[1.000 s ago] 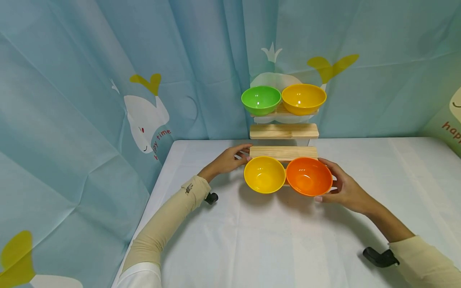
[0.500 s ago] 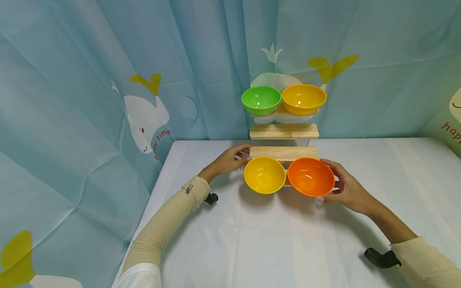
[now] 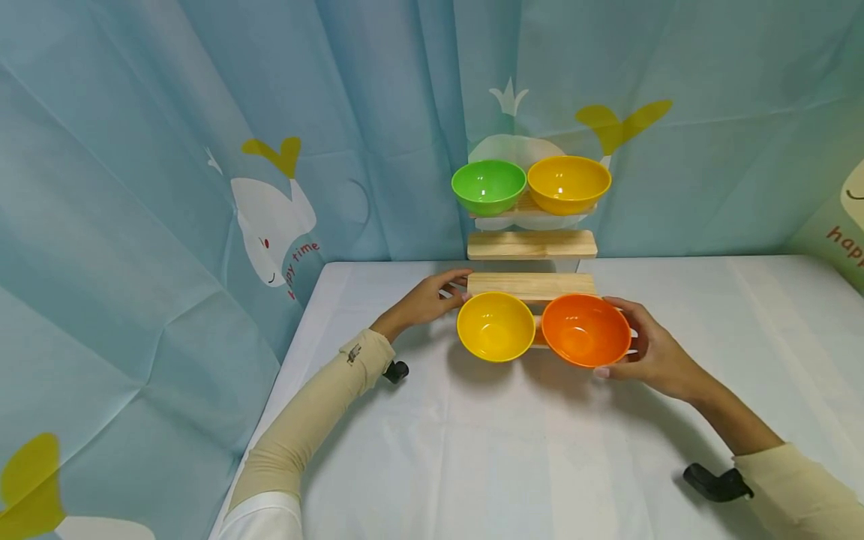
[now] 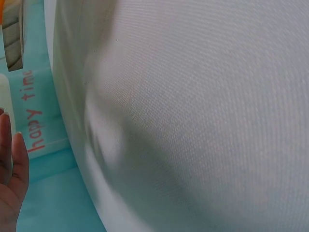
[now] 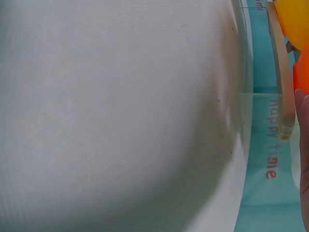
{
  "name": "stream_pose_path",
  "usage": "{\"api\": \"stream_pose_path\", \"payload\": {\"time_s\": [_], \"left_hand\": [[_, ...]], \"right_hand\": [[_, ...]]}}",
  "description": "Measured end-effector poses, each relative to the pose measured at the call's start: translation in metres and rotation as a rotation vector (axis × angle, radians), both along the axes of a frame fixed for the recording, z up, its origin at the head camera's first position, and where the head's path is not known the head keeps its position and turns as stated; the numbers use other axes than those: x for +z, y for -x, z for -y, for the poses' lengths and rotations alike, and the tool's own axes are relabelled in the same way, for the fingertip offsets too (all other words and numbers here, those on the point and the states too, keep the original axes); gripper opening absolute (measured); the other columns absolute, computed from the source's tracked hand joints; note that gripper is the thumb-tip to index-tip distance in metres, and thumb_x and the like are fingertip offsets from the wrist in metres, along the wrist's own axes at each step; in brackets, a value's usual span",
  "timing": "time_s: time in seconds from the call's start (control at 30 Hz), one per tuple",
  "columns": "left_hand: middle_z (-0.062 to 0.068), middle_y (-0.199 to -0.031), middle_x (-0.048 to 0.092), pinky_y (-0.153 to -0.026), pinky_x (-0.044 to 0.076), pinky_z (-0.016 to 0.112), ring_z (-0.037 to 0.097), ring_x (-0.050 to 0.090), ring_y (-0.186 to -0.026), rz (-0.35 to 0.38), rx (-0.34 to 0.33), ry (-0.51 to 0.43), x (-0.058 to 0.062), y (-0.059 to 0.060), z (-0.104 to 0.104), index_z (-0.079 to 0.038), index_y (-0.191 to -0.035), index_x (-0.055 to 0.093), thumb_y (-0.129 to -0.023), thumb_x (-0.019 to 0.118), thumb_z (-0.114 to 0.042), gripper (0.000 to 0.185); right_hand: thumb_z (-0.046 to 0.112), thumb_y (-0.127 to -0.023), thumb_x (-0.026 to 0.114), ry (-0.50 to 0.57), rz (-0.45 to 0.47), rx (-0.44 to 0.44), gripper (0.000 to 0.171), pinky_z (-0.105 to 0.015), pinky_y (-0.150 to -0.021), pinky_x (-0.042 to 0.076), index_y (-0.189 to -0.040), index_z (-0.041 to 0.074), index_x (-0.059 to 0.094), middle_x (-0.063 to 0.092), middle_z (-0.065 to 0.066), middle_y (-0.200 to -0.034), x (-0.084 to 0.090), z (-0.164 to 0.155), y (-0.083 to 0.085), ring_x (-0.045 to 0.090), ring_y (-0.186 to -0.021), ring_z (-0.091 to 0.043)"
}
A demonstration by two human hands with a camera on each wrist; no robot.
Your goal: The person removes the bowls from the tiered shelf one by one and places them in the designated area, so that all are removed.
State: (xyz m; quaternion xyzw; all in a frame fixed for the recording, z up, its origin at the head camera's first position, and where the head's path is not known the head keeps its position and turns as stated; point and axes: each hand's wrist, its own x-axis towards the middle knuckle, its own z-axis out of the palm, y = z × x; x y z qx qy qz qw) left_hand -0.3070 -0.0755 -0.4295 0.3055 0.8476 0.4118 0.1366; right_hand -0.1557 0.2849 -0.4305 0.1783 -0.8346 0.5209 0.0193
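Note:
In the head view my right hand (image 3: 656, 352) holds an orange bowl (image 3: 586, 330) by its right side, fingers behind and thumb at the front. A yellow bowl (image 3: 496, 327) sits left of it, with a narrow gap between the rims. Both are at the lowest tier of a wooden stepped rack (image 3: 532, 283). My left hand (image 3: 427, 300) is at the rack's left end, its fingertips beside the step and its thumb near the yellow rim. The left wrist view shows that hand's fingers (image 4: 19, 159) extended. In the right wrist view the orange bowl (image 5: 302, 72) meets my fingers.
A green bowl (image 3: 489, 187) and a deeper yellow bowl (image 3: 569, 185) stand side by side on the top tier. Between them and the lower bowls is a bare wooden step (image 3: 532, 245). A white cloth covers the table (image 3: 499, 450); a blue printed curtain (image 3: 391, 135) hangs behind.
The orange bowl has shifted slightly to the right with my right hand, and a gap has opened beside the yellow bowl. My left hand has stayed in place.

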Motion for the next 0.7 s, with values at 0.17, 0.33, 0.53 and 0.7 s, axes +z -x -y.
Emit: {"api": "stream_pose_path", "payload": {"time_s": [0.17,0.33,0.53,0.7], "left_hand": [[0.002,-0.130,0.053,-0.089,0.048,0.030,0.014,0.055,-0.109,-0.010,-0.001,-0.003,0.000,0.001,0.000,-0.016,-0.145,0.039,-0.096,0.055,-0.038,0.056],[0.003,-0.130,0.053,-0.088,0.048,0.030,0.014,0.055,-0.109,-0.014,-0.007,-0.012,0.001,0.000,0.000,-0.018,-0.145,0.039,-0.096,0.055,-0.037,0.055],[0.002,-0.129,0.053,-0.089,0.048,0.030,0.014,0.055,-0.109,-0.021,-0.016,-0.007,0.002,-0.001,0.000,-0.023,-0.144,0.040,-0.096,0.055,-0.036,0.051],[0.002,-0.130,0.053,-0.090,0.048,0.030,0.013,0.055,-0.109,-0.015,-0.022,-0.010,0.001,0.000,0.001,-0.023,-0.144,0.041,-0.096,0.055,-0.037,0.052]], "right_hand": [[-0.003,-0.068,0.082,-0.015,-0.007,-0.018,0.097,-0.025,-0.068,0.056,-0.146,0.014,0.028,0.042,0.001,-0.131,0.005,-0.002,-0.002,0.059,-0.097,-0.004],[-0.004,-0.068,0.082,-0.017,-0.013,-0.016,0.097,-0.026,-0.069,0.056,-0.146,0.015,0.027,0.043,0.002,-0.130,0.007,-0.006,-0.003,0.059,-0.097,-0.004],[-0.006,-0.069,0.080,-0.019,-0.021,-0.007,0.097,-0.025,-0.069,0.056,-0.147,0.014,0.026,0.042,0.004,-0.131,0.012,-0.009,-0.007,0.058,-0.099,-0.004],[-0.009,-0.068,0.079,-0.006,-0.021,-0.009,0.097,-0.024,-0.069,0.056,-0.147,0.013,0.026,0.042,0.003,-0.131,0.016,-0.009,-0.011,0.058,-0.099,-0.003]]}}
